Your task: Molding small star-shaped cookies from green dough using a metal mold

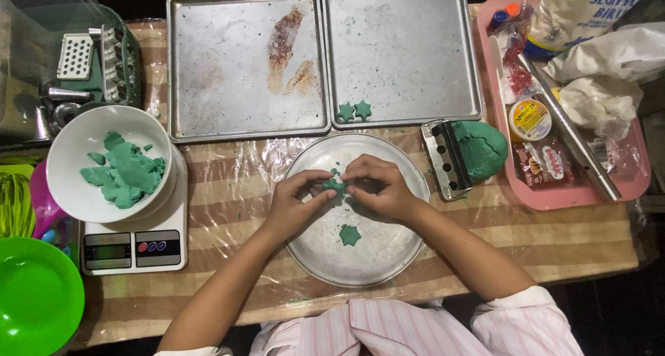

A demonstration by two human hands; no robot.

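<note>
Left hand (294,203) and right hand (377,186) meet fingertip to fingertip, both grips pinched, forearms angled inward.

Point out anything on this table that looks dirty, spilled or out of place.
The left baking tray carries a brown smear across its middle, while the right baking tray looks clean and holds two green dough stars. Small green crumbs lie scattered on the round pan by both hands. Nothing else stands out.

matt green dough (335,185), scuffed metal round pan (374,259), glossy plastic table cover (228,190), glazed white bowl (69,155)
</note>
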